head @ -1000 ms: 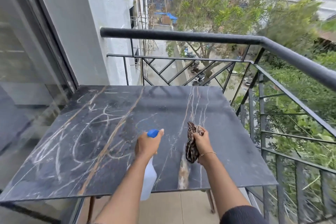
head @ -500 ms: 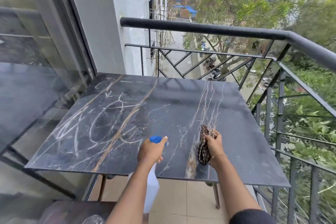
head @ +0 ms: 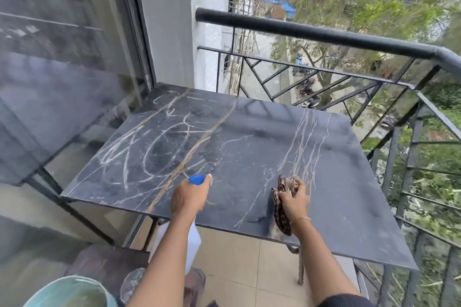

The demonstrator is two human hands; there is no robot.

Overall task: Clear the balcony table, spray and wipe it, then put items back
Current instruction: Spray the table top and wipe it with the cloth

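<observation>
Our left hand (head: 187, 199) grips the spray bottle (head: 193, 239) — forefinger over its blue nozzle; our right hand (head: 294, 203) clutches the cloth (head: 283, 203) bunched under curled fingers on the table (head: 237, 147).

left hand (head: 188, 198) grips spray bottle (head: 185, 244) over near edge of dark marble table (head: 224, 142); right hand (head: 294, 203) presses patterned cloth (head: 282, 209) on tabletop; black railing (head: 324, 32) behind; stool (head: 107, 264) bottom left.
</observation>
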